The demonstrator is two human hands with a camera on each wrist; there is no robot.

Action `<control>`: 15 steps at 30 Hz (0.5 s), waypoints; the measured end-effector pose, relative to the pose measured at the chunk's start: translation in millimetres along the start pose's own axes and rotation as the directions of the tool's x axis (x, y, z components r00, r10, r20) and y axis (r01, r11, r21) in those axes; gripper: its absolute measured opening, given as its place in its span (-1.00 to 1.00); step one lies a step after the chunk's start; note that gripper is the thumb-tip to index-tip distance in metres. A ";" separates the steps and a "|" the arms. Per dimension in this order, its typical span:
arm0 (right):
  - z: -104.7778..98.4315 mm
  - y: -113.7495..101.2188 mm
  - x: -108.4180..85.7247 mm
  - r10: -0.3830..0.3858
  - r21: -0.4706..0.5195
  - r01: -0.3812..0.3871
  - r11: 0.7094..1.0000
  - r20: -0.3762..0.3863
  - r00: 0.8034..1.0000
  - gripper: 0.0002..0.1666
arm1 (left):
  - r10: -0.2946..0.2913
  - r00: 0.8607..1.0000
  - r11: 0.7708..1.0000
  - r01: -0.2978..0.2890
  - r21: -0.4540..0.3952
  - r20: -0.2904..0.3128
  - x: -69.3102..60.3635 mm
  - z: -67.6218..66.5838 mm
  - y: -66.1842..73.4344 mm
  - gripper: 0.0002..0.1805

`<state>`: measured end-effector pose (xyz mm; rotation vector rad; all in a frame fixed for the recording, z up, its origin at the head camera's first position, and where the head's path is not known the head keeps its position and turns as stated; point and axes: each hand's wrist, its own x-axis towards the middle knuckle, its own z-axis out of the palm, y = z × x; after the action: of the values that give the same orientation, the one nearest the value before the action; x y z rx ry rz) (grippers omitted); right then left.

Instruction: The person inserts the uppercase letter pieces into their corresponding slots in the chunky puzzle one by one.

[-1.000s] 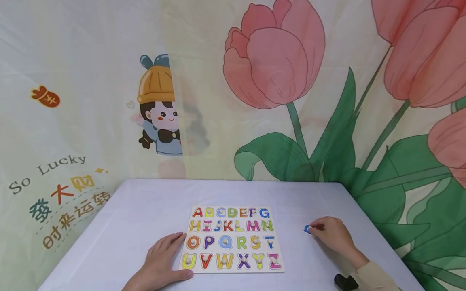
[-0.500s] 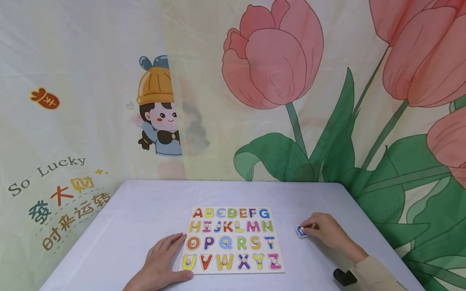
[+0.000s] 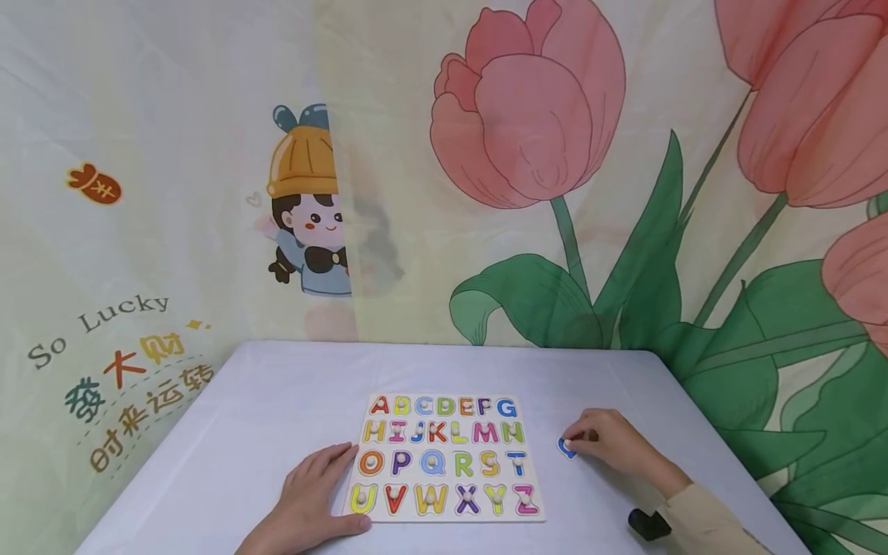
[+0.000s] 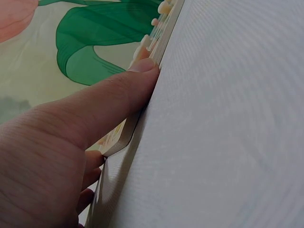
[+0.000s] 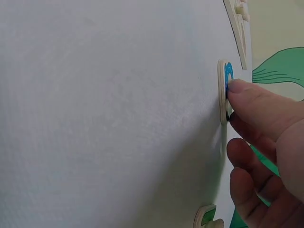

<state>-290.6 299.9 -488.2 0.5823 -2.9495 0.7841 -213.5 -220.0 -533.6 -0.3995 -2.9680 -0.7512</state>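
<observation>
A white alphabet puzzle board (image 3: 444,520) lies on the table, its coloured letters in rows, many with small knobs. My left hand (image 3: 305,493) rests at its near left corner, fingers along the left side. In the left wrist view the straight thumb (image 4: 114,97) presses the board's front edge (image 4: 166,40). Right of the board, my right hand (image 3: 617,443) pinches a blue wooden letter piece (image 3: 566,453) between thumb and fingertips. The right wrist view shows this piece (image 5: 222,95) standing off the board, close to the tabletop; fingertips partly cover its letter.
Another wooden piece (image 5: 205,216) with a green face and knob shows low in the right wrist view. A black object (image 3: 648,526) is beside the right sleeve. Behind the white table (image 3: 291,385) hangs a printed tulip curtain (image 3: 527,116).
My right hand has moved left and slightly nearer with the blue letter piece, toward the board. My left hand has stayed at the board's corner.
</observation>
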 end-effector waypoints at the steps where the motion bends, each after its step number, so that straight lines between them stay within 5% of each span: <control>1: 0.7 -1.1 -1.3 0.017 0.001 -0.017 1.000 -0.009 1.000 -0.86 | 0.003 1.000 1.000 -0.003 0.002 0.000 0.4 -0.3 0.3 0.34; 4: 4.5 -7.3 -5.5 0.105 0.015 -0.104 0.994 -0.057 0.993 -0.82 | 0.007 1.000 1.000 -0.007 0.003 0.002 1.3 -1.7 1.2 0.33; 9: 14.7 -23.0 -13.1 0.260 0.058 -0.254 0.965 -0.164 0.951 -0.81 | -0.001 1.000 1.000 0.001 0.009 0.007 1.3 -3.5 2.8 0.34; 15: 24.0 -32.2 -17.1 0.299 0.060 -0.293 0.954 -0.231 0.926 -0.84 | -0.020 1.000 1.000 0.020 -0.012 0.019 -0.9 -3.8 4.8 0.33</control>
<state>-261.5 268.3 -496.1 0.0314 -2.8376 0.8451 -211.5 -217.9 -528.1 -0.3801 -2.9912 -0.7727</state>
